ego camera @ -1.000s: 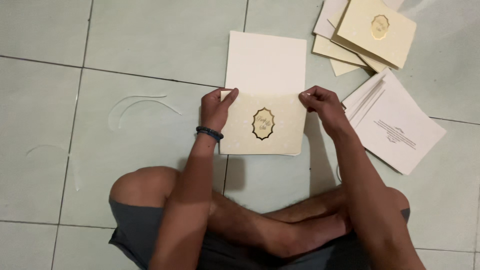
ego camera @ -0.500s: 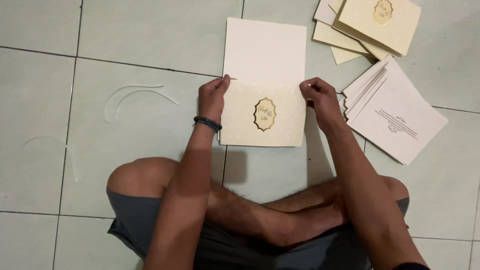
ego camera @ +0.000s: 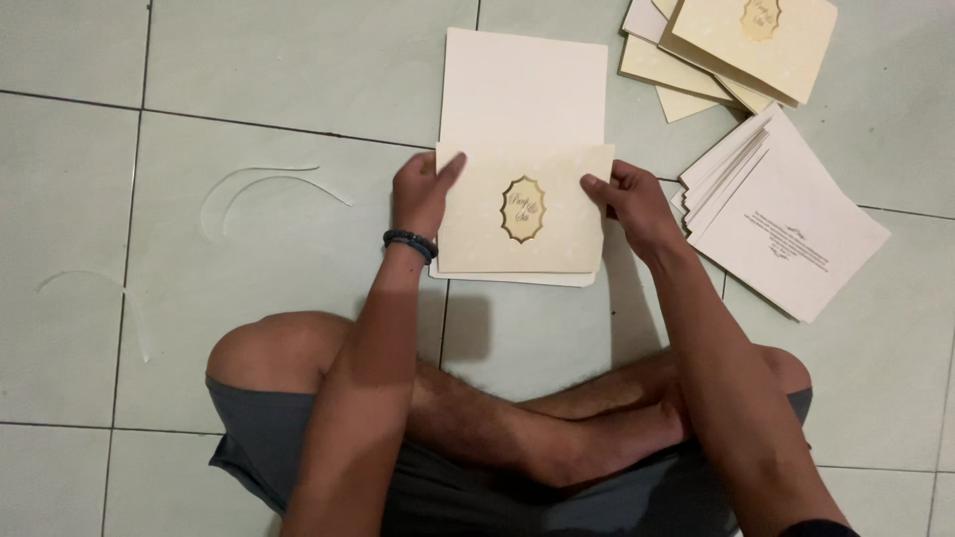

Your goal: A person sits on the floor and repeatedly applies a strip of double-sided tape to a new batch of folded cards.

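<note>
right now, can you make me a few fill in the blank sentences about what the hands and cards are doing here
1. Both hands hold the cream card with the gold ____ on its front.
2. The dark wristband is on the ____ hand.
3. The right hand grips the card's ____ edge.
4. The stack of white printed sheets lies on the tiled ____.

Missing words: emblem; left; right; floor

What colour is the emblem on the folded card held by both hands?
Gold outline around a pale centre, on the cream card; the emblem shows best in the head view.
</note>
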